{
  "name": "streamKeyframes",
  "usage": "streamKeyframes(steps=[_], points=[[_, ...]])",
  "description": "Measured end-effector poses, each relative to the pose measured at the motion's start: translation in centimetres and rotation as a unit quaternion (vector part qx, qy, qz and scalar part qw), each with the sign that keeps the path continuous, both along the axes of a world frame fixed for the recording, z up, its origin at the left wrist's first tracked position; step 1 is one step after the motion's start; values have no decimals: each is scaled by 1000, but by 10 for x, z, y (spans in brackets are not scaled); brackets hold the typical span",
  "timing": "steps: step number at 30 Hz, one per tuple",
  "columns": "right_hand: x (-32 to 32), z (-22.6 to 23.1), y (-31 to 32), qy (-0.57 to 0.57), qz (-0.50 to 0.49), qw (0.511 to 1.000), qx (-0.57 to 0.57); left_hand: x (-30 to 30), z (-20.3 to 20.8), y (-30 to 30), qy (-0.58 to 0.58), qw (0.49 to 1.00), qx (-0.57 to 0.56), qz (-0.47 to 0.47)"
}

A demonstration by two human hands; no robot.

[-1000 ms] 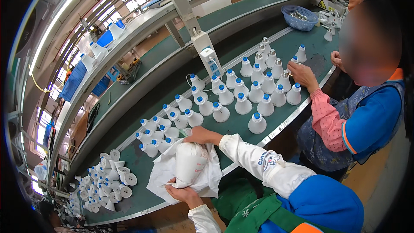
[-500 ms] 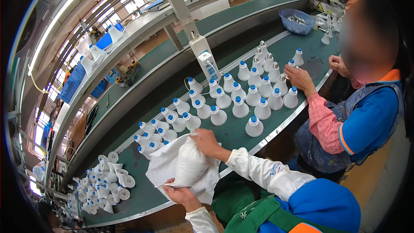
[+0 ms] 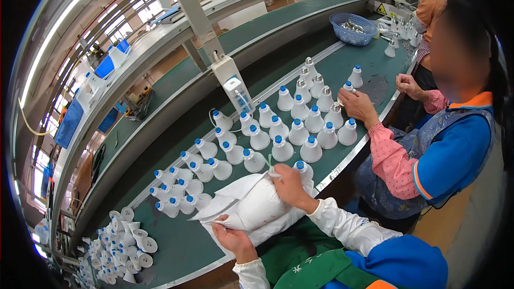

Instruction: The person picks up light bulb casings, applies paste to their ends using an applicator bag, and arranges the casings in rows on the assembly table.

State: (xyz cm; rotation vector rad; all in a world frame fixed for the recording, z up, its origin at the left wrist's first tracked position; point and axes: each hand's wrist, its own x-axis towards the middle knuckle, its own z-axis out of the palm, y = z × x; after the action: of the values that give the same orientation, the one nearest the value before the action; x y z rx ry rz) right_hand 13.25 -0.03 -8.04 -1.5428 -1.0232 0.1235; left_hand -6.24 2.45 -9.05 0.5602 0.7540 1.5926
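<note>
A bulging white bag [image 3: 259, 206] lies tilted at the near edge of the bench, with a loose white plastic sheet or outer bag [image 3: 222, 195] spread around it. My left hand [image 3: 234, 241] is closed on the near left edge of this white plastic. At the bag's far right end, my right hand [image 3: 293, 188] pinches its gathered top, where a thin green strip [image 3: 270, 162] sticks up. Just beyond my right hand stands a white bulb housing with a blue cap [image 3: 303, 169], partly hidden. Whatever fills the bag cannot be seen.
Rows of white cone-shaped bulb housings [image 3: 281, 150] with blue caps stand along the green bench [image 3: 176, 251]. More housings [image 3: 120, 241] lie heaped at left. A power strip post [image 3: 233, 85] rises behind. A co-worker's hand [image 3: 360, 106] handles bulbs at right, near a blue basket [image 3: 353, 28].
The bag has tipped from upright toward lying on its side, its top swung right with my right hand. The green strip now shows. The whole view has shifted slightly.
</note>
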Motion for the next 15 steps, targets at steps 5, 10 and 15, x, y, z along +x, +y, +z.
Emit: streamKeyframes(steps=[5, 10, 15], points=[[6, 0, -16, 51, 99, 991, -72, -12, -15, 8, 29, 999, 16, -20], [20, 5, -35, -67, 104, 990, -71, -12, -10, 1, 67, 997, -3, -27], [-5, 66, -56, -281, 62, 957, -29, -27, -16, -10, 143, 990, -13, -4]])
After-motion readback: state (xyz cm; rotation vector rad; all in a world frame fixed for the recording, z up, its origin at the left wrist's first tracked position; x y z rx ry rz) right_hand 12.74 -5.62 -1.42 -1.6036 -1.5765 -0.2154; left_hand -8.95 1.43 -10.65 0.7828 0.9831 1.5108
